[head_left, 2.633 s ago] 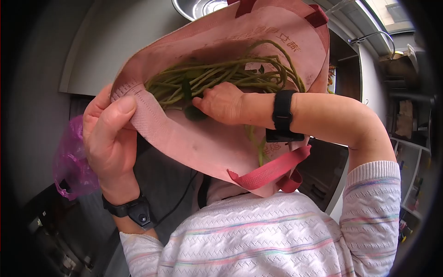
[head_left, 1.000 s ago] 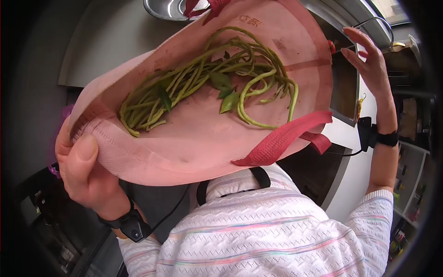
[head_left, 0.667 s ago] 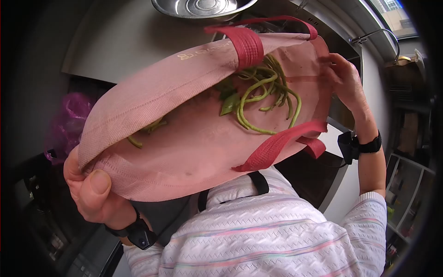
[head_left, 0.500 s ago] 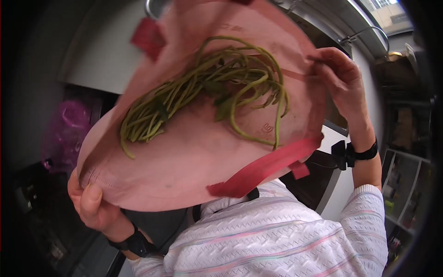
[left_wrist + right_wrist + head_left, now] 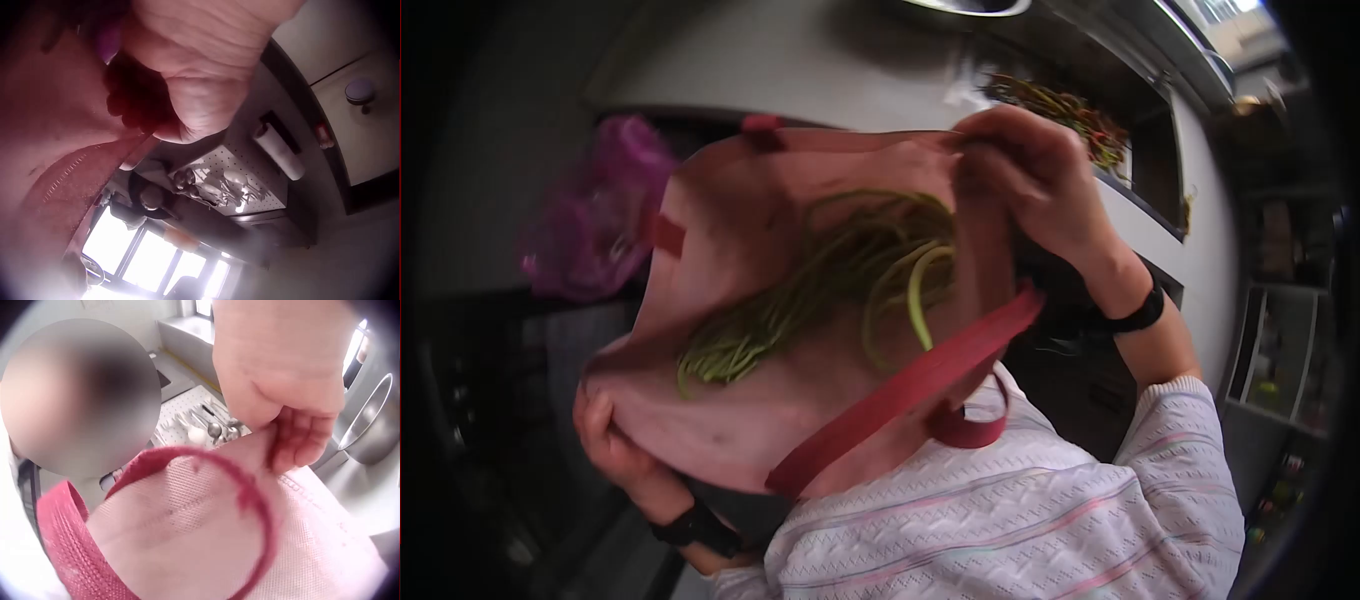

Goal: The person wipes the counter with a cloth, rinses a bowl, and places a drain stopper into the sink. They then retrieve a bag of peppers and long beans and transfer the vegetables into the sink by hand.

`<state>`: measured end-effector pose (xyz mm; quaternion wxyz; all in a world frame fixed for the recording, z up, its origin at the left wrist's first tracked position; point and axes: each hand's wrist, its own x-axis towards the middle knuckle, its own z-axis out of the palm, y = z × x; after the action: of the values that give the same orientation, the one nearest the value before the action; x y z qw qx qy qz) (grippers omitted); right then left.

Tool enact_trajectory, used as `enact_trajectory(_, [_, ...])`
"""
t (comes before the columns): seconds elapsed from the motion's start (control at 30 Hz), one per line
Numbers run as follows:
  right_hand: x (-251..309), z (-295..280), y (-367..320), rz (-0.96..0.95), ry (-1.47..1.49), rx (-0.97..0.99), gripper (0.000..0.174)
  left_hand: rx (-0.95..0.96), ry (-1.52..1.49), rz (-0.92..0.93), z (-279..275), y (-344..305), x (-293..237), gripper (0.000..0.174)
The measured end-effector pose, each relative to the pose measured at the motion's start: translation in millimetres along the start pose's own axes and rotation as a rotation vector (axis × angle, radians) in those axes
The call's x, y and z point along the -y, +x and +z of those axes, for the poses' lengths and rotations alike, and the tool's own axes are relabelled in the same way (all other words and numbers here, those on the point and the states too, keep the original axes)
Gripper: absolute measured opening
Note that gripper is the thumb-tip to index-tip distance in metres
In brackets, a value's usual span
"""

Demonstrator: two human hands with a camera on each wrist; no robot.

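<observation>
A pink fabric bag (image 5: 750, 440) with red straps (image 5: 900, 390) is held tilted with its mouth facing up. Long green beans (image 5: 800, 290) lie inside, blurred. At the bag's lower left corner my left hand (image 5: 625, 450) grips the rim, thumb on the inner side. My right hand (image 5: 1040, 190) pinches the upper right edge; in the right wrist view the right hand (image 5: 281, 381) has its fingers curled round the pink fabric (image 5: 319, 531). The left wrist view shows the left hand (image 5: 200, 69) closed on the bag's edge.
A purple plastic bag (image 5: 590, 220) hangs at the left. Beyond the bag are a counter (image 5: 800, 60), a metal bowl (image 5: 970, 8) and a heap of reddish-green vegetables (image 5: 1070, 110). Shelves (image 5: 1280, 350) stand at the right.
My right hand came out of the beans, then took the bag's right edge. Since then it has moved left, and the bag has shifted down and narrowed. My left hand kept its grip.
</observation>
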<state>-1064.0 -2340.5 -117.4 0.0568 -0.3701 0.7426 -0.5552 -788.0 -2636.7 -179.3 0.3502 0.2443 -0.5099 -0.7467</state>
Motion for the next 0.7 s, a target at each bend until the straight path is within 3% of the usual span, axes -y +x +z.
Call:
enact_trajectory(0.03, [15,34,-6,-0.027,-0.033,0.055,0.013,0.145,0.026,-0.038,-26,-9,-6,0.039])
enact_trajectory(0.07, [31,64,-6,0.002,-0.002,0.149,0.016,0.087,0.111,-0.052,-37,-8,-11,0.036])
enact_trajectory(0.1, [57,131,-7,-0.282,-0.047,0.355,0.015,-0.042,0.066,-0.081,-118,-24,7,0.029])
enact_trajectory(0.13, [71,163,-12,-0.205,0.131,0.391,0.016,-0.193,0.016,-0.112,-151,-34,16,0.022])
enact_trajectory(0.17, [81,188,-11,-0.156,0.137,0.441,0.020,-0.212,0.023,-0.128,-180,-45,21,0.021])
enact_trajectory(0.27, [110,255,-4,-0.298,0.131,0.585,0.021,-0.376,0.010,-0.228,-243,-72,30,0.019])
enact_trajectory(0.3, [132,235,14,-0.314,0.143,0.604,0.021,-0.400,0.032,-0.218,-221,-71,7,0.019])
enact_trajectory(0.37, [140,304,1,-0.073,0.255,0.602,0.021,-0.500,-0.045,-0.166,-268,-88,19,0.020])
enact_trajectory(0.43, [127,353,15,-0.124,0.227,0.625,0.018,-0.597,-0.083,-0.115,-297,-92,10,0.020])
enact_trajectory(0.5, [120,390,34,-0.007,0.140,0.672,0.016,-0.549,-0.026,-0.158,-316,-88,-5,0.021])
enact_trajectory(0.53, [111,365,74,-0.049,0.003,0.688,0.016,-0.611,-0.016,-0.160,-274,-67,-26,0.021])
enact_trajectory(0.6, [106,421,90,0.017,0.069,0.730,0.016,-0.675,-0.020,-0.150,-310,-63,-43,0.021])
enact_trajectory(0.7, [94,468,122,0.107,0.285,0.747,0.016,-0.752,0.019,-0.141,-321,-41,-79,0.021])
